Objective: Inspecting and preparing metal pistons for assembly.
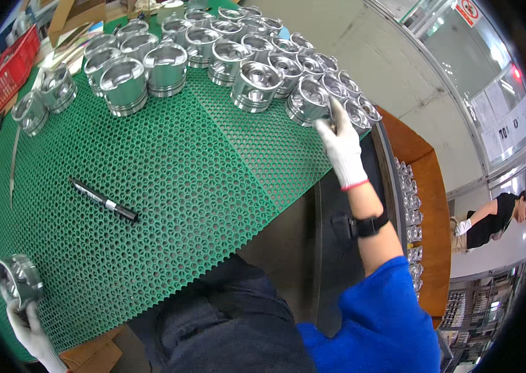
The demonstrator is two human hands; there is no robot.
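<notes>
At the near left corner of the green mat, my left hand (31, 332), in a white glove, grips the lower edge of a shiny metal piston (22, 281). That piston is tilted, its open end facing left. My right hand (344, 148), gloved with a red cuff edge, reaches to the right end of a group of pistons (257, 84). Its thumb and forefinger close about something dark and slim, which I cannot make out. The nearest piston (308, 101) stands just left of those fingers. A black marker pen (104, 199) lies on the mat between my hands.
More pistons (124, 87) stand along the mat's far side. A red plastic basket (2, 87) and cardboard (76, 15) are at the far left. Beyond the table's right edge, a brown wooden rack (434, 236) holds rows of pistons. Another person (493, 221) is farther right.
</notes>
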